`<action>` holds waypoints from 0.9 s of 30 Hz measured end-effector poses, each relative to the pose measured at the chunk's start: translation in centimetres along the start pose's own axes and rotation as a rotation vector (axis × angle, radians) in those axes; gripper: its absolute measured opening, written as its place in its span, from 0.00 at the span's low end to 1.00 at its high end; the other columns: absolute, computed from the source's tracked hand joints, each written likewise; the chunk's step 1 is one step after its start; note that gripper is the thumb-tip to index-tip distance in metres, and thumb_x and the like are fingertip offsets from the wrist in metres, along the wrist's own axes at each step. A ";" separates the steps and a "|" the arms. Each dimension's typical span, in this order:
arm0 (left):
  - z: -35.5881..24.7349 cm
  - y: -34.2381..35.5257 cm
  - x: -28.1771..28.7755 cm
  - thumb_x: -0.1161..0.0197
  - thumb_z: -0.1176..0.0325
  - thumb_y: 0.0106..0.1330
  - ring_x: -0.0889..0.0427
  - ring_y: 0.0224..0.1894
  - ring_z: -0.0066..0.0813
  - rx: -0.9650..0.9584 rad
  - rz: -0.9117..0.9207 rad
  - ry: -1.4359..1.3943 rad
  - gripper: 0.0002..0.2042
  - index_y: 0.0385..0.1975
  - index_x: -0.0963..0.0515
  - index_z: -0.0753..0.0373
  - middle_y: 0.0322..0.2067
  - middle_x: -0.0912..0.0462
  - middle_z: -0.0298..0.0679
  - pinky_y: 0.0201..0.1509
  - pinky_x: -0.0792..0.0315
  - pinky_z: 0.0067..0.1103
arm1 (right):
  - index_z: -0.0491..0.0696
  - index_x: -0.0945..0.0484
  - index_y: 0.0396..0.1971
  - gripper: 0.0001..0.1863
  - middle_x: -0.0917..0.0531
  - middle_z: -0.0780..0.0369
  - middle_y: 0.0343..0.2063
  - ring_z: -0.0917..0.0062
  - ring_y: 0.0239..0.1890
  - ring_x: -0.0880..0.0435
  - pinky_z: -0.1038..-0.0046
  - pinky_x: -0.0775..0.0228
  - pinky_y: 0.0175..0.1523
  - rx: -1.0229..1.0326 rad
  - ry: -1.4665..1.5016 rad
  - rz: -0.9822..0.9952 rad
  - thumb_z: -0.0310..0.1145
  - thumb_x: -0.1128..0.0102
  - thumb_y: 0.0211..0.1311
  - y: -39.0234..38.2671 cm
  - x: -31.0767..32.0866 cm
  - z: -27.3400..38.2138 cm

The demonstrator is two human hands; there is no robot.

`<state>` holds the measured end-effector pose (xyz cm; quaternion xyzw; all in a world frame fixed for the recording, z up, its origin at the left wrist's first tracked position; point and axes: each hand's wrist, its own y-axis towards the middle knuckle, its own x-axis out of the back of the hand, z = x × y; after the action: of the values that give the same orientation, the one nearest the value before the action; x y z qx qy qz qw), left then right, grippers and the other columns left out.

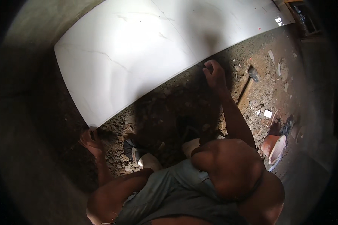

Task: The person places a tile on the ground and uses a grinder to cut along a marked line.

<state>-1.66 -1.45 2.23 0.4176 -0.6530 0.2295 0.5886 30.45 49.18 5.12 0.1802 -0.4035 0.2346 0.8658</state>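
Observation:
A large white floor tile (97, 75) with grey marble veins lies on the rough ground ahead of me. At its near left corner is my left hand (91, 143), thumb and forefinger closed about the corner. My right hand (216, 77) is beside the near edge, close to a seam with a second white tile (229, 26). Its fingers are bent, with a gap between thumb and forefinger and nothing visible in them. A hammer (253, 74) with a wooden handle lies on the ground to the right of that hand.
Loose rubble and mortar (263, 90) cover the ground, with pale tile scraps (267, 113) at the right. A terracotta-coloured pot (274, 147) lies tipped near my right knee. A bare wall (37, 33) rises at the left. My shoes (133, 150) stand in shadow before the tile.

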 end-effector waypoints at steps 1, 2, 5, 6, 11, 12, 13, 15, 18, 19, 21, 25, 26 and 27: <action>0.5 -0.5 -0.4 0.37 0.60 0.70 0.27 0.57 0.47 -0.011 -0.033 0.046 0.14 0.47 0.22 0.61 0.50 0.21 0.42 0.66 0.42 0.47 | 0.43 0.24 0.38 0.10 0.18 0.54 0.36 0.58 0.42 0.18 0.62 0.26 0.48 0.010 0.017 -0.007 0.29 0.36 0.57 0.0 -0.3 0.2; 1.2 -0.9 -0.6 0.38 0.60 0.70 0.27 0.57 0.48 -0.022 -0.065 0.092 0.14 0.47 0.22 0.62 0.49 0.21 0.42 0.66 0.42 0.46 | 0.43 0.24 0.38 0.10 0.18 0.54 0.36 0.58 0.41 0.18 0.61 0.26 0.48 -0.017 0.029 0.017 0.29 0.36 0.57 -0.1 -0.5 0.5; 1.3 -1.1 -0.8 0.38 0.60 0.69 0.27 0.58 0.47 -0.008 -0.052 0.009 0.14 0.46 0.22 0.62 0.48 0.21 0.43 0.66 0.43 0.47 | 0.43 0.24 0.37 0.10 0.18 0.54 0.36 0.58 0.41 0.18 0.61 0.26 0.48 -0.033 0.053 0.015 0.28 0.36 0.57 -0.5 -0.7 -0.2; 0.8 -1.0 -0.5 0.38 0.60 0.69 0.27 0.58 0.47 -0.011 -0.056 0.009 0.14 0.46 0.22 0.62 0.48 0.21 0.43 0.66 0.43 0.47 | 0.43 0.24 0.37 0.10 0.18 0.54 0.36 0.58 0.40 0.18 0.61 0.26 0.48 -0.025 0.066 -0.001 0.28 0.36 0.57 -0.6 -0.7 -0.1; 0.1 -0.6 0.5 0.36 0.61 0.67 0.27 0.57 0.48 0.020 0.023 -0.083 0.13 0.46 0.21 0.62 0.47 0.21 0.43 0.65 0.42 0.47 | 0.43 0.24 0.37 0.09 0.18 0.53 0.36 0.58 0.41 0.18 0.61 0.26 0.48 -0.038 0.060 0.012 0.27 0.36 0.57 -0.6 -0.4 0.5; 0.1 -0.5 0.4 0.36 0.61 0.67 0.27 0.57 0.48 0.017 0.028 -0.081 0.13 0.46 0.21 0.62 0.47 0.21 0.43 0.65 0.42 0.47 | 0.43 0.24 0.37 0.09 0.18 0.53 0.35 0.58 0.41 0.18 0.61 0.26 0.48 -0.028 0.055 0.002 0.27 0.36 0.57 -0.6 -0.5 0.4; 0.2 -0.5 0.1 0.37 0.61 0.68 0.27 0.56 0.48 0.016 0.021 -0.065 0.13 0.46 0.21 0.61 0.47 0.21 0.43 0.65 0.42 0.47 | 0.43 0.24 0.37 0.09 0.18 0.53 0.35 0.58 0.41 0.18 0.61 0.26 0.48 -0.036 0.055 0.003 0.27 0.36 0.57 -0.5 -0.5 0.2; 0.5 -0.4 -0.3 0.37 0.60 0.68 0.27 0.56 0.49 0.013 0.026 -0.044 0.13 0.46 0.21 0.61 0.47 0.21 0.44 0.65 0.41 0.47 | 0.43 0.24 0.36 0.09 0.18 0.53 0.35 0.58 0.41 0.18 0.62 0.26 0.48 0.012 0.035 -0.020 0.27 0.36 0.57 -0.3 -0.9 -0.3; 0.7 -0.7 -0.1 0.39 0.61 0.70 0.27 0.57 0.50 0.014 0.014 -0.089 0.13 0.47 0.21 0.61 0.48 0.21 0.44 0.65 0.42 0.47 | 0.43 0.24 0.36 0.09 0.18 0.54 0.35 0.57 0.41 0.18 0.61 0.26 0.48 0.014 0.041 -0.024 0.28 0.36 0.57 0.0 -0.8 0.0; -0.4 -0.2 0.3 0.38 0.63 0.68 0.25 0.52 0.49 -0.043 -0.052 -0.055 0.11 0.44 0.21 0.63 0.43 0.20 0.45 0.61 0.38 0.45 | 0.43 0.24 0.36 0.09 0.18 0.54 0.35 0.57 0.41 0.18 0.61 0.26 0.48 0.005 0.034 -0.028 0.28 0.36 0.57 0.0 -0.7 0.0; -0.8 0.0 0.3 0.36 0.66 0.67 0.24 0.47 0.48 -0.104 -0.119 -0.026 0.10 0.42 0.20 0.65 0.39 0.20 0.45 0.56 0.34 0.43 | 0.43 0.23 0.37 0.09 0.18 0.54 0.36 0.57 0.42 0.18 0.61 0.26 0.48 -0.033 0.038 0.009 0.28 0.36 0.57 0.0 -0.7 0.1; 1.3 -0.5 -0.1 0.39 0.63 0.70 0.28 0.58 0.49 -0.040 0.023 -0.006 0.11 0.46 0.20 0.61 0.49 0.21 0.46 0.65 0.42 0.48 | 0.44 0.23 0.38 0.10 0.18 0.54 0.36 0.58 0.43 0.18 0.61 0.26 0.49 -0.042 0.058 0.009 0.28 0.36 0.57 -0.2 -0.8 -0.1; 1.5 -0.4 -0.2 0.39 0.63 0.70 0.28 0.58 0.49 -0.046 0.033 0.000 0.11 0.46 0.20 0.61 0.49 0.21 0.46 0.65 0.42 0.48 | 0.44 0.23 0.38 0.10 0.18 0.54 0.37 0.58 0.43 0.18 0.61 0.26 0.49 -0.029 0.044 0.002 0.28 0.36 0.57 -0.2 -0.7 -0.3; 1.6 -0.6 -0.3 0.39 0.63 0.70 0.28 0.58 0.49 -0.045 0.032 0.003 0.11 0.46 0.20 0.61 0.49 0.21 0.46 0.65 0.42 0.48 | 0.44 0.23 0.38 0.10 0.18 0.54 0.37 0.58 0.43 0.18 0.61 0.26 0.49 -0.018 0.030 -0.001 0.28 0.36 0.57 -0.4 -0.7 -0.3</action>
<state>-2.12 -2.96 1.54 0.3935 -0.6639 0.2249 0.5949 30.41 48.84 4.38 0.1688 -0.3924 0.2334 0.8735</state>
